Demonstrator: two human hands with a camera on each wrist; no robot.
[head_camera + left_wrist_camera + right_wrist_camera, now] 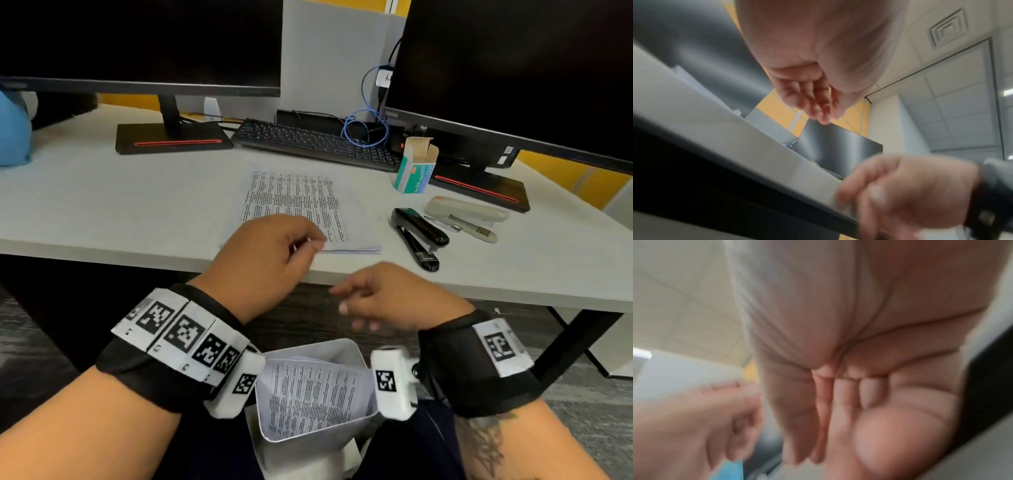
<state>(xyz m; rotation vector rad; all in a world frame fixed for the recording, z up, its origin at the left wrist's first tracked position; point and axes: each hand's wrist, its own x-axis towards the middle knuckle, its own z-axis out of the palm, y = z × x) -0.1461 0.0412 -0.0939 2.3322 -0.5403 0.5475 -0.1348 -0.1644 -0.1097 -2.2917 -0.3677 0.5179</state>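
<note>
A stack of printed papers [294, 205] lies on the grey desk [120, 198] near its front edge. My left hand [308, 243] hovers over the stack's near edge, fingers loosely bent and holding nothing; the left wrist view shows those fingers [818, 104] relaxed and empty. My right hand [346, 305] hangs just in front of and below the desk edge, its fingers [838, 418] loosely curled round nothing. A black stapler [416, 236] lies to the right of the papers. Beside it a beige stapler [466, 214] lies swung open.
An open box of staples [416, 168] stands behind the staplers. A black keyboard [315, 142] and two dark monitors [513, 68] fill the back of the desk. A white bin [349, 349] with a curled printed sheet [308, 394] sits on my lap between my wrists.
</note>
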